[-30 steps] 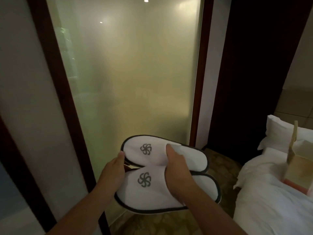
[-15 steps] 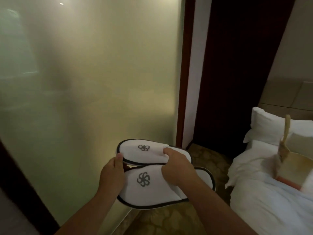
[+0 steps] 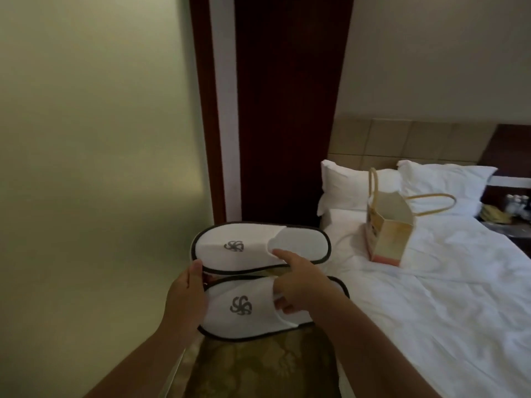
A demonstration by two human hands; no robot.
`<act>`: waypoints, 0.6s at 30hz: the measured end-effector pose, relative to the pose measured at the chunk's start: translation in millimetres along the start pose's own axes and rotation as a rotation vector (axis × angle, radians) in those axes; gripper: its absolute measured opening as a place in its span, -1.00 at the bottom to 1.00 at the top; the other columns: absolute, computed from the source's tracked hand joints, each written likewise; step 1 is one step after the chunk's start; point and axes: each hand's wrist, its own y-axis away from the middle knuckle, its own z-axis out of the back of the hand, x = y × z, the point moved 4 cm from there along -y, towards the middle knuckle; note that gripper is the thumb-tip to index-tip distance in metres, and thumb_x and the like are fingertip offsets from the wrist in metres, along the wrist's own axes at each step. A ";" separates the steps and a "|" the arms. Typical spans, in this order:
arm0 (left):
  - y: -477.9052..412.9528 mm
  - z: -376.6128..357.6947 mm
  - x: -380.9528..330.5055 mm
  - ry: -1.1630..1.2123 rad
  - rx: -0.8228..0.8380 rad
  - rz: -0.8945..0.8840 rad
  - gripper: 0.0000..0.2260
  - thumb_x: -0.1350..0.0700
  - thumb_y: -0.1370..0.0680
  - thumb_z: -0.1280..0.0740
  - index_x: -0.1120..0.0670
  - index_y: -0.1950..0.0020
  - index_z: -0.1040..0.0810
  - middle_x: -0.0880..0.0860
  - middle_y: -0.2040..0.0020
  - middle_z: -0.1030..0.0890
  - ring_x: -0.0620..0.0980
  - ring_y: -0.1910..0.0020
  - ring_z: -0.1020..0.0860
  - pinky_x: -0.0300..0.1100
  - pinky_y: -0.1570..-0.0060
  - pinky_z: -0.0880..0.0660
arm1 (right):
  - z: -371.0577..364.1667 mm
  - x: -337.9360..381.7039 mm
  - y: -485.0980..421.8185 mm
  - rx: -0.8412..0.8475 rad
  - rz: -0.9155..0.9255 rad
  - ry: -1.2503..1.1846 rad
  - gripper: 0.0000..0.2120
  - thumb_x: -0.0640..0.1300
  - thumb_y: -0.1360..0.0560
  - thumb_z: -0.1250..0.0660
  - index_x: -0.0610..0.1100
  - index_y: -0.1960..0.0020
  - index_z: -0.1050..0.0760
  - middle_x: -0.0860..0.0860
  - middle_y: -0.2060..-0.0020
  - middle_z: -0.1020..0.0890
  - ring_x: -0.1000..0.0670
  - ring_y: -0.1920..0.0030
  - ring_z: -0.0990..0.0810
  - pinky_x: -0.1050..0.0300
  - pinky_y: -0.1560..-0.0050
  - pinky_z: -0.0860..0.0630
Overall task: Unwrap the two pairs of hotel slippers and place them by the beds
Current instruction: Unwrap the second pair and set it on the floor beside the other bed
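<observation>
Two white slippers, unwrapped, held side by side in the air over the carpet (image 3: 258,366), between the glass wall (image 3: 94,168) and the bed (image 3: 416,297). Far slipper (image 3: 253,247) and near slipper (image 3: 244,307) both lie with long axes running left to right across your view, toes to your left, open heels to your right, toward the bed.

Your left hand (image 3: 186,297) is closed on the toe ends where the two edges meet, thumb on top. Your right hand (image 3: 298,278) pinches at the openings: one finger on the far slipper's upper, the others curled over the near one's.

Judgement: the drop spot is the floor strip just below, bedside edge to your right. Lowering probably needs the pair turned so the heels face away from the bed. A paper bag (image 3: 388,225) stands on the bed, well clear.
</observation>
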 end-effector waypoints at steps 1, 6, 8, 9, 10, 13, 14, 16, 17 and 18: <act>-10.0 -8.6 2.1 0.006 0.021 0.008 -0.55 -0.15 -0.64 -0.02 0.06 0.12 -0.58 0.07 0.21 -0.62 0.01 0.21 -0.58 -0.19 0.38 -0.40 | 4.0 -3.2 -5.0 0.034 -0.066 -0.128 -0.31 -0.41 -0.46 -0.23 0.23 -0.41 -0.32 -0.20 0.02 -0.57 -0.17 0.16 -0.65 0.02 0.28 -0.66; -56.4 -66.0 4.5 0.002 0.131 -0.005 -0.52 -0.17 -0.63 -0.01 0.10 -0.04 -0.62 0.12 0.11 -0.64 0.12 0.07 -0.59 -0.04 0.11 -0.52 | 32.3 -20.0 -36.9 0.235 -0.117 -0.856 -0.39 -0.39 -0.42 -0.15 0.10 -0.35 -0.36 -0.06 0.38 -0.37 -0.01 0.41 -0.38 0.07 0.33 -0.37; -73.1 -92.6 2.1 -0.024 0.163 -0.021 -0.54 -0.17 -0.64 0.00 0.07 -0.07 -0.60 0.10 0.09 -0.63 0.11 0.06 -0.58 -0.03 0.08 -0.51 | 46.8 -29.7 -59.1 0.209 -0.149 -0.900 -0.51 -0.33 -0.46 -0.22 0.08 -0.31 -0.41 -0.05 0.39 -0.36 -0.01 0.40 -0.35 0.08 0.32 -0.34; -80.7 -106.7 0.9 -0.039 0.182 -0.030 -0.57 -0.16 -0.64 0.00 0.04 -0.07 -0.59 0.07 0.10 -0.62 0.08 0.07 -0.58 -0.05 0.11 -0.50 | 53.5 -35.3 -71.3 0.195 -0.175 -0.905 -0.57 -0.27 -0.49 -0.27 0.08 -0.29 -0.43 -0.05 0.39 -0.36 -0.01 0.40 -0.35 0.08 0.31 -0.35; -88.3 -121.4 0.6 -0.049 0.204 -0.042 -0.61 -0.15 -0.64 0.00 -0.01 -0.03 -0.57 0.03 0.12 -0.61 0.04 0.09 -0.57 -0.08 0.15 -0.48 | 60.0 -41.1 -84.5 0.179 -0.202 -0.892 -0.61 -0.20 -0.51 -0.31 0.08 -0.29 -0.43 -0.06 0.37 -0.37 -0.02 0.40 -0.37 0.06 0.27 -0.39; -108.8 -163.7 5.0 -0.092 0.247 -0.058 -0.69 -0.11 -0.65 -0.02 -0.15 0.15 -0.50 -0.06 0.20 -0.58 -0.11 0.17 -0.54 -0.22 0.27 -0.42 | 80.3 -65.6 -129.7 0.136 -0.271 -0.836 -0.64 0.01 -0.52 -0.37 0.02 -0.29 -0.43 -0.10 0.32 -0.40 -0.05 0.40 -0.37 -0.05 0.10 -0.40; -116.7 -176.5 7.8 -0.104 0.248 -0.051 -0.69 -0.10 -0.65 -0.03 -0.16 0.18 -0.48 -0.08 0.21 -0.57 -0.15 0.19 -0.53 -0.26 0.30 -0.39 | 86.9 -74.1 -146.4 0.119 -0.287 -0.839 -0.65 0.05 -0.52 -0.37 -0.04 -0.24 -0.45 -0.08 0.36 -0.42 -0.03 0.42 -0.37 -0.01 0.13 -0.42; -134.5 -200.7 14.7 -0.140 0.250 -0.033 -0.71 -0.08 -0.66 -0.04 -0.17 0.19 -0.46 -0.10 0.22 -0.54 -0.19 0.21 -0.49 -0.31 0.30 -0.36 | 98.1 -90.7 -178.4 0.043 -0.337 -0.846 -0.69 0.08 -0.50 -0.38 -0.13 -0.08 -0.50 -0.03 0.48 -0.48 0.00 0.50 -0.41 0.07 0.28 -0.50; -143.8 -212.3 18.2 -0.155 0.257 -0.021 -0.71 -0.07 -0.66 -0.04 -0.18 0.19 -0.45 -0.10 0.21 -0.53 -0.19 0.21 -0.48 -0.30 0.28 -0.36 | 102.4 -98.3 -193.6 0.000 -0.361 -0.845 -0.70 0.08 -0.50 -0.39 -0.14 -0.03 -0.51 -0.02 0.49 -0.52 0.00 0.51 -0.46 0.08 0.31 -0.53; -153.2 -223.3 23.5 -0.160 0.264 -0.003 -0.71 -0.07 -0.66 -0.04 -0.17 0.19 -0.45 -0.10 0.21 -0.53 -0.17 0.20 -0.48 -0.28 0.27 -0.36 | 105.2 -104.7 -208.6 -0.035 -0.381 -0.848 -0.70 0.08 -0.49 -0.40 -0.15 -0.03 -0.53 -0.03 0.44 -0.55 -0.02 0.48 -0.49 0.07 0.30 -0.55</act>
